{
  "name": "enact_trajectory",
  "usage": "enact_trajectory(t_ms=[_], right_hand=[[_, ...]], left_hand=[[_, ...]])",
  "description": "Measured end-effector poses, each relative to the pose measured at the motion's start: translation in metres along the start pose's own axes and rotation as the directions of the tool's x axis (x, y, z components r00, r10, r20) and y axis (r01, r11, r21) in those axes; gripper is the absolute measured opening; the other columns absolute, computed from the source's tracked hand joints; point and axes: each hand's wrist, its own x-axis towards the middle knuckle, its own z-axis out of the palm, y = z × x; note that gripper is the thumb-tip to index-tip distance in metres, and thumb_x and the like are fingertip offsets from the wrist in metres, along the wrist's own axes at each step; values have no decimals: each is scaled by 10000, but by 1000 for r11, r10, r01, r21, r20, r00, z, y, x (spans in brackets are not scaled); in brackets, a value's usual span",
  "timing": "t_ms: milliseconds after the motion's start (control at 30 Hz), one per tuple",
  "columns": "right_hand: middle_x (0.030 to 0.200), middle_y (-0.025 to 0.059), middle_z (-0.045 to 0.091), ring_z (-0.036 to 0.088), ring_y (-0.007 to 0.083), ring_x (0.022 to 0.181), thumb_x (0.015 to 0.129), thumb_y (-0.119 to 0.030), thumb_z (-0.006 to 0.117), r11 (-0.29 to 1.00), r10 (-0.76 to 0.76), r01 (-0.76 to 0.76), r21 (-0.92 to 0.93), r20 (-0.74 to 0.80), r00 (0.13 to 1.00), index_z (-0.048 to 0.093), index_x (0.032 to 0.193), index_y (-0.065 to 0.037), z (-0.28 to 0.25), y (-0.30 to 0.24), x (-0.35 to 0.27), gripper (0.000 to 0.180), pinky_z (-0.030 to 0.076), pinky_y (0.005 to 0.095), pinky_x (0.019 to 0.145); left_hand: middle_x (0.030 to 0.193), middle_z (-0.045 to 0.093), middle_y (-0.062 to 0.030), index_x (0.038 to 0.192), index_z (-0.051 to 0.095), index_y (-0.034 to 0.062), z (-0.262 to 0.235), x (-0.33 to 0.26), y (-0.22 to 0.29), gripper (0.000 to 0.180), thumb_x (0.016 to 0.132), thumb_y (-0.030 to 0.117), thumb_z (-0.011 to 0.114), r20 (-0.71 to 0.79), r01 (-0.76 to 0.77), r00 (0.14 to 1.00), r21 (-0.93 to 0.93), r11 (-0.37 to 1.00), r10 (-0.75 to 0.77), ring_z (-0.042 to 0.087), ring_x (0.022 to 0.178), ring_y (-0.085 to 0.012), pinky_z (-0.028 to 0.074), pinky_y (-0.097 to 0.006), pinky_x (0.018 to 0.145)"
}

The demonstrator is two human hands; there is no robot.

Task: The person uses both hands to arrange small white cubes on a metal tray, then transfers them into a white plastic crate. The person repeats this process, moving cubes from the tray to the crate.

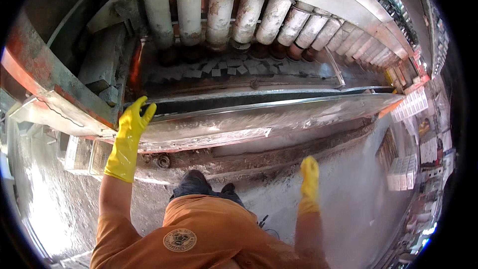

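My left hand (134, 115), in a long yellow rubber glove, is raised at the left end of a long metal trough (279, 112). Its thumb and fingers are apart with nothing seen between them; whether the fingertips touch the trough's rim I cannot tell. Over the floor at the right, my right hand (309, 170) hangs in a matching glove. Its fingers are curled closed, and nothing shows in them. Behind the trough's dark slot lies a wet bed with several small flat pale pieces (234, 67). A row of thick, worn, pale cylinders (219, 20) stands above it.
A heavy painted metal beam (55, 79) with chipped edges juts in at the left. Pale plastic crates (79, 154) stand below it, and another crate stack (402, 173) is at the right. A low ledge (239, 162) runs along the wet grey floor (343, 189) before my feet.
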Motion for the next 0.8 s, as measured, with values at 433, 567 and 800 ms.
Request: enact_trajectory(t_ms=[433,567,800], right_hand=[[1198,216,721,671,362,1164,886,-526,681,278,-206,470,-838,426,881,645,1339,-42,181,-197,199,664,501,429,1006],[1232,203,712,719,366,1042,930,-467,648,376,-280,346,-860,250,927,626,1354,-21,182,-184,215,616,545,431,938],[1127,205,735,753,341,804,941,-431,642,462,-206,245,-852,165,965,646,1296,14,193,-203,191,569,572,417,858]], left_hand=[[1148,742,-175,1236,698,87,31,18,-14,518,899,480,703,-210,400,914,327,857,-346,699,1075,-370,545,-471,912],[1099,756,-161,1198,716,96,34,20,-14,478,897,468,706,-218,422,904,309,852,-369,713,1029,-366,555,-463,887],[1075,758,-158,1177,719,85,37,20,-15,458,880,434,726,-227,428,900,293,855,-372,715,1014,-360,558,-454,876]])
